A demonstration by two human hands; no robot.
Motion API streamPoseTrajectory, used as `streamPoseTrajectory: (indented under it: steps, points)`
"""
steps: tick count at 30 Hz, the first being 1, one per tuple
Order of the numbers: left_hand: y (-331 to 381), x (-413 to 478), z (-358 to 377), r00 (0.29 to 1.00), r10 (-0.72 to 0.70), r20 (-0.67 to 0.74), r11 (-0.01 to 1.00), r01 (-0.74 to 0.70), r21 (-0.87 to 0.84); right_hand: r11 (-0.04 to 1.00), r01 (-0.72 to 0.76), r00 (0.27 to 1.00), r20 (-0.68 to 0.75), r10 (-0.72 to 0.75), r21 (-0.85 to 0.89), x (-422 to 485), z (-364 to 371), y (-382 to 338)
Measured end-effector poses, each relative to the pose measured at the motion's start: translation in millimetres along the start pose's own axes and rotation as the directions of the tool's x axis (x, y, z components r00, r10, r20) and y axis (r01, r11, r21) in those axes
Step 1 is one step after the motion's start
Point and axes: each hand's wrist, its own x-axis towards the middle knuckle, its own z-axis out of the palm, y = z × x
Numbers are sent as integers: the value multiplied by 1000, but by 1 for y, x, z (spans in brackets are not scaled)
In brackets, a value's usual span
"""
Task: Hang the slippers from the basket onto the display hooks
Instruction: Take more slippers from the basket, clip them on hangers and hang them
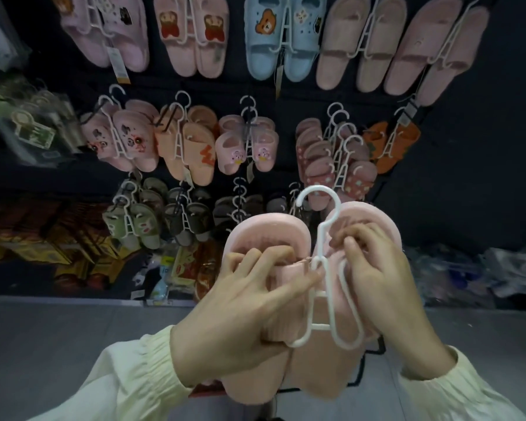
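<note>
Both hands are holding one pair of pink slippers (268, 235) clipped on a white hanger (320, 241). Left hand (243, 302), left of the hanger, is gripping the left slipper: fingers curling into its strap opening, thumb reaching to the hanger's stem. Right hand (383, 281), right of the hanger, is gripping the other slipper with fingers curling into it. The hanger's hook is pointing up and sitting free, not on any peg. Spotted red pairs (325, 165) are hanging just above the hanger, with a blue pair (274, 34) far above it on the dark display wall (468, 147).
</note>
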Motion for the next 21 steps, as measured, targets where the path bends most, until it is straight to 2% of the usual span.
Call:
streamPoseTrajectory:
  steps: [5, 11, 15, 21]
  points:
    - [6, -15, 0, 998, 62, -17, 997, -62, -42, 1000, -18, 999, -50, 18, 9, -2, -16, -3]
    - [7, -20, 1, 991, 134, 19, 989, -133, -61, 998, 30, 993, -110, -36, -53, 10, -38, -2]
    - [9, -9, 6, 993, 114, 34, 993, -112, -40, 998, 56, 989, -134, -56, -6, 20, -51, 2]
    - [18, 26, 11, 994, 89, 63, 996, -91, 14, 990, 130, 988, -88, -125, 47, 25, -71, 18]
